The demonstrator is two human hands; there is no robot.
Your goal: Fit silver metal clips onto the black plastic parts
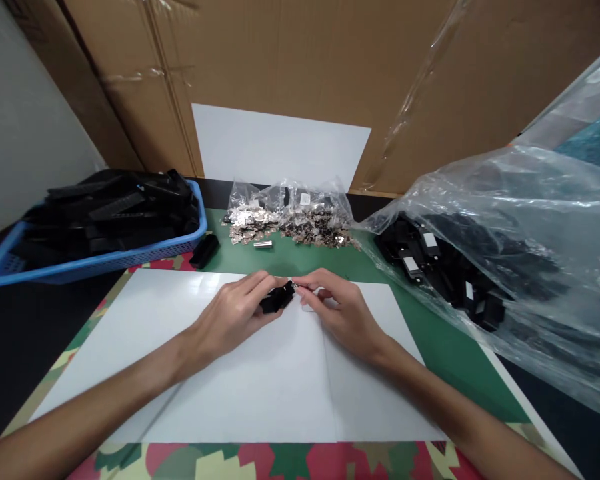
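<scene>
My left hand point(240, 307) is closed around a small black plastic housing point(276, 300), held just above white paper point(260, 387). At the housing's right end, my right hand point(337, 307) pinches a tiny shiny metal piece point(295, 285) between thumb and fingertips. The piece seems to touch the housing, but its shape is too small to make out. Beyond the hands lie two heaps of small metal pieces point(253, 223), spilling from clear plastic bags point(325, 200). A short silvery bar point(263, 245) rests in front of them.
On the left stands a blue basket point(130, 252) piled with black plastic parts point(125, 203). One black part point(205, 251) lies beside it. A large clear bag point(520, 220) on the right holds black parts with white labels point(430, 240). Cardboard point(300, 60) walls the back.
</scene>
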